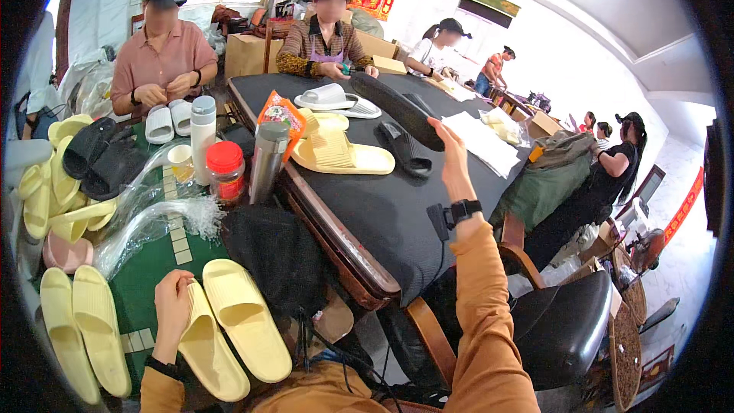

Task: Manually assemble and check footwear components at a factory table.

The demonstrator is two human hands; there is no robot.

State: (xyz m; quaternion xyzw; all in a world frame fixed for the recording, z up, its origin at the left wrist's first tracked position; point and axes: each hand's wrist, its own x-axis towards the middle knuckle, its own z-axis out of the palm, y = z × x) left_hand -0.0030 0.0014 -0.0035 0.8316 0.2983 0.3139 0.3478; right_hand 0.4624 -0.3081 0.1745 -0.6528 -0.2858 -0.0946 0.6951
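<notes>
In my right hand [456,159], raised over the dark table, is a black slipper [397,112]; the fingers press along its near end and the thumb is hidden. My left hand [173,307] is low on the green mat, its fingers curled against the toe end of a yellow slipper [212,348]. Close beside it lies a matching yellow slipper [248,321]. Farther left is another yellow pair [99,329]. A bundle of clear plastic strands [164,229] spreads over the mat beyond my left hand.
A steel flask [268,160], a red-lidded jar [225,172] and a white bottle [202,138] stand by the table edge. Yellow [348,157], white and black slippers lie on the dark table [336,206]. A black chair [562,329] is at right. Several people sit or stand around.
</notes>
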